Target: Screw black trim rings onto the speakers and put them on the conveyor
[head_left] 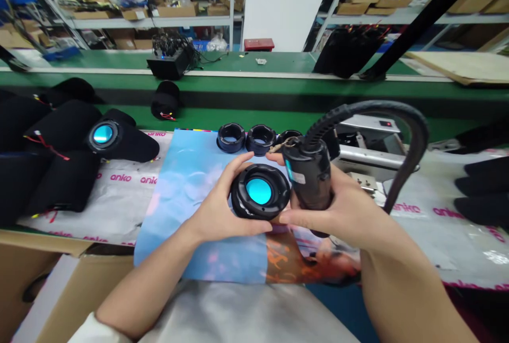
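Note:
My left hand (pixel 217 208) is wrapped round the left side of a black ring-shaped speaker part (pixel 281 186) with a shiny blue disc in its centre, which faces up at me. In my right hand (pixel 340 213) is a black cylindrical corded power tool (pixel 312 178). A thick black cord leaves its top and loops over to the right. My right thumb and a fingertip reach the right edge of the speaker part. The tool's tip is hidden. Beyond my hands, black rings (pixel 231 139) stand in a row on a blue printed sheet (pixel 191 173).
Black fabric-covered cylinders (pixel 67 131) with red wires crowd the left, one speaker (pixel 127 139) showing a blue disc. A metal device (pixel 369 147) stands behind the tool. A green ledge (pixel 238 94) runs across the back, with a black box (pixel 169 62) on it. Dark pieces (pixel 485 189) lie at right.

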`<state>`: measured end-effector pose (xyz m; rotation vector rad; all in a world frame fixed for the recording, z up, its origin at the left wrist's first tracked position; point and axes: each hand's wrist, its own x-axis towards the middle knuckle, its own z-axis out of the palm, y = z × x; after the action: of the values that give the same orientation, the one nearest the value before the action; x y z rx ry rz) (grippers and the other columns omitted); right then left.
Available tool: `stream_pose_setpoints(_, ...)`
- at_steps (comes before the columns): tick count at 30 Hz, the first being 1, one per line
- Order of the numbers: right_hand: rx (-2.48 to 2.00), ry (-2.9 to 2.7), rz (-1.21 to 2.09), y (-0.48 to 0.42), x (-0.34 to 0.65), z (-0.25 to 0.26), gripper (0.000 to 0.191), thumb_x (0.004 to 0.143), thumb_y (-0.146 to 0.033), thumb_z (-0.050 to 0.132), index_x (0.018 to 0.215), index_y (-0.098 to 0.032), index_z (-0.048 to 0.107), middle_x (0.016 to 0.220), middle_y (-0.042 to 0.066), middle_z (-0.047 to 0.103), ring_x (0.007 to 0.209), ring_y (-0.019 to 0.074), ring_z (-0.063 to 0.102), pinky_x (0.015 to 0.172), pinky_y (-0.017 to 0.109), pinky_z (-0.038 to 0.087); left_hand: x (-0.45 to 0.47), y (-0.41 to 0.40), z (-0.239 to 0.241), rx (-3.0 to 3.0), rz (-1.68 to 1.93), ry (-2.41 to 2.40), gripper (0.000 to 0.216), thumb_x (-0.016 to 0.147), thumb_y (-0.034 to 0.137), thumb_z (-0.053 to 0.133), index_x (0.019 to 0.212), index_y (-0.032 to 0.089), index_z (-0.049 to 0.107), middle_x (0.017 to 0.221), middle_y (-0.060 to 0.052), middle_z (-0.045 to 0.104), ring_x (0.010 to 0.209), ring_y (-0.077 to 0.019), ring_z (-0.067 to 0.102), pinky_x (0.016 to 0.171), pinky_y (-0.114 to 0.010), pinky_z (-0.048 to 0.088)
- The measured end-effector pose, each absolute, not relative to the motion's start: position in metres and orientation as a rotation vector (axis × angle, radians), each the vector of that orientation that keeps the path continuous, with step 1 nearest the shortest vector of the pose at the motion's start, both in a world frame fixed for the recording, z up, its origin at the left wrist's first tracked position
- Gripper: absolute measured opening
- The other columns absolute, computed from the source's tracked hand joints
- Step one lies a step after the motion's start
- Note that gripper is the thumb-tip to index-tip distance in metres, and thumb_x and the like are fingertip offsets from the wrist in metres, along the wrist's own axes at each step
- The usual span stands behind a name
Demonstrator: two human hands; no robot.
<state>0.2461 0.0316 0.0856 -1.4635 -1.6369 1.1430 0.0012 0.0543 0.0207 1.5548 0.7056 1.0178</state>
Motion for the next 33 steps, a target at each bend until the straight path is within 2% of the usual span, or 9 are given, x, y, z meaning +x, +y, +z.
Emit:
stream_pose_setpoints(3, -1.437, -1.588, 1.229, 0.031, 0.245, 0.085, 0.083, 0.062, -0.053, 0.102, 0.132, -0.023, 0.07, 0.074, 0.0, 0.067, 0.065, 0.0161, 0.064, 0.06, 0.026, 0.059, 0.001, 0.055, 0.018, 1.587, 1.025, 0.694, 0.118, 0.067, 0.046, 0.109, 0.165, 0.037, 0.043, 0.161, -0.011, 0.063, 0.154, -0.0397, 0.061, 0.13, -0.056, 0.05)
stream_pose_setpoints(7, -1.405, -1.576, 1.236, 0.032, 0.243, 0.082, 0.079, 0.06, -0.053, 0.105, 0.126, -0.025, 0.071, 0.079, 0.0, 0.068, 0.07, 0.0171, 0.066, 0.067, 0.029, 0.063, 0.002, 0.053, 0.014, 1.638, 1.057, 0.702, 0.115, 0.069, 0.051, 0.108, 0.164, 0.036, 0.045, 0.164, -0.013, 0.061, 0.154, -0.0409, 0.06, 0.129, -0.057, 0.051)
stream_pose_setpoints(10, -1.425, -1.611, 1.121, 0.034, 0.241, 0.079, 0.075, 0.059, -0.054, 0.105, 0.119, -0.023, 0.074, 0.094, 0.003, 0.074, 0.08, 0.0178, 0.069, 0.066, 0.025, 0.061, 0.002, 0.053, 0.015, 1.679, 1.052, 0.715, 0.115, 0.07, 0.053, 0.106, 0.165, 0.033, 0.045, 0.165, -0.014, 0.06, 0.154, -0.0416, 0.061, 0.129, -0.057, 0.051)
stream_pose_setpoints(13, -1.431, -1.616, 1.092, 0.033, 0.241, 0.076, 0.066, 0.061, -0.053, 0.103, 0.112, -0.021, 0.075, 0.086, 0.002, 0.071, 0.074, 0.0149, 0.065, 0.061, 0.02, 0.055, 0.002, 0.053, 0.017, 1.706, 1.04, 0.711, 0.114, 0.072, 0.055, 0.105, 0.166, 0.032, 0.044, 0.165, -0.015, 0.06, 0.153, -0.0419, 0.062, 0.128, -0.057, 0.053)
stream_pose_setpoints(20, -1.464, -1.524, 1.075, 0.024, 0.242, 0.08, 0.085, 0.063, -0.059, 0.103, 0.135, -0.025, 0.073, 0.1, 0.004, 0.076, 0.084, 0.0191, 0.071, 0.069, 0.025, 0.063, 0.002, 0.05, 0.016, 1.726, 1.06, 0.721, 0.114, 0.073, 0.056, 0.105, 0.166, 0.033, 0.043, 0.168, -0.014, 0.058, 0.156, -0.0422, 0.059, 0.13, -0.06, 0.051)
stream_pose_setpoints(25, -1.482, -1.495, 0.99, 0.02, 0.241, 0.085, 0.08, 0.06, -0.055, 0.102, 0.127, -0.021, 0.076, 0.092, 0.005, 0.076, 0.071, 0.0167, 0.068, 0.059, 0.023, 0.06, 0.004, 0.048, 0.016, 1.734, 1.078, 0.747, 0.119, 0.072, 0.058, 0.105, 0.168, 0.035, 0.039, 0.17, -0.015, 0.054, 0.157, -0.0435, 0.057, 0.13, -0.061, 0.051)
stream_pose_setpoints(28, -1.441, -1.464, 1.058, 0.021, 0.239, 0.087, 0.08, 0.062, -0.051, 0.103, 0.132, -0.021, 0.076, 0.106, 0.008, 0.079, 0.078, 0.0172, 0.072, 0.061, 0.023, 0.062, 0.005, 0.046, 0.017, 1.785, 1.093, 0.795, 0.12, 0.07, 0.058, 0.106, 0.168, 0.036, 0.04, 0.17, -0.013, 0.053, 0.158, -0.0435, 0.056, 0.132, -0.062, 0.048)
stream_pose_setpoints(30, -1.367, -1.362, 1.174, 0.024, 0.239, 0.088, 0.078, 0.063, -0.05, 0.104, 0.129, -0.021, 0.074, 0.113, 0.009, 0.079, 0.073, 0.0165, 0.073, 0.059, 0.025, 0.063, 0.005, 0.045, 0.017, 1.814, 1.114, 0.809, 0.115, 0.075, 0.057, 0.104, 0.168, 0.036, 0.04, 0.169, -0.013, 0.054, 0.157, -0.0417, 0.057, 0.132, -0.06, 0.049)
stream_pose_setpoints(33, -1.173, -1.129, 1.398, 0.03, 0.241, 0.086, 0.079, 0.065, -0.057, 0.105, 0.121, -0.02, 0.065, 0.088, 0.005, 0.076, 0.05, 0.0136, 0.061, 0.045, 0.026, 0.055, 0.005, 0.045, 0.017, 1.845, 1.139, 0.816, 0.108, 0.081, 0.055, 0.099, 0.168, 0.034, 0.038, 0.164, -0.014, 0.058, 0.15, -0.0386, 0.062, 0.127, -0.057, 0.054)
